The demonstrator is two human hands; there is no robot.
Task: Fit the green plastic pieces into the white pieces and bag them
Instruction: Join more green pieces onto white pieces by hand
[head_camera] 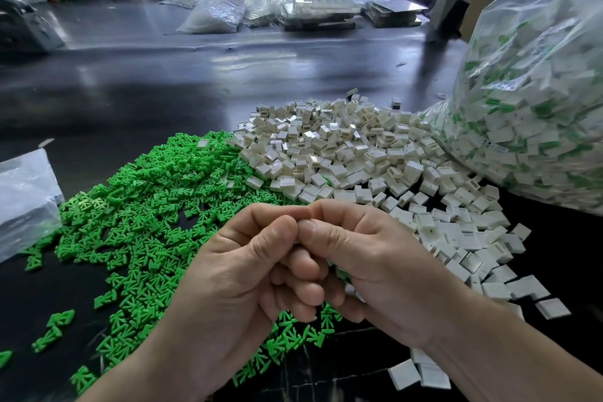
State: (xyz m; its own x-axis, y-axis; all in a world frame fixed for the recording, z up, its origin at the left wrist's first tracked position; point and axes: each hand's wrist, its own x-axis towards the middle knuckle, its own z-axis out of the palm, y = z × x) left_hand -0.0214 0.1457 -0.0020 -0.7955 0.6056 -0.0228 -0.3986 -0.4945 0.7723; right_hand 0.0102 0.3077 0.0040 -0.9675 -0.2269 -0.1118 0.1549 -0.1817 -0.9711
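My left hand (248, 274) and my right hand (375, 268) meet in front of me, low in the view, with fingers curled and thumbs pressed tip to tip. They pinch small pieces between them, almost wholly hidden; only a sliver of green and white (340, 272) shows under my right fingers. A wide heap of green plastic pieces (146, 206) spreads on the dark table to the left. A heap of white pieces (342, 153) lies to the right. At far right stands a big clear bag (538, 101) full of white pieces with green inserts.
A flat clear plastic bag (24, 196) lies at the left edge. The dark table (163, 81) stretches away behind the heaps. More bags (215, 15) and stacked trays (319, 10) sit at its far side. Loose white pieces (417, 375) lie by my right forearm.
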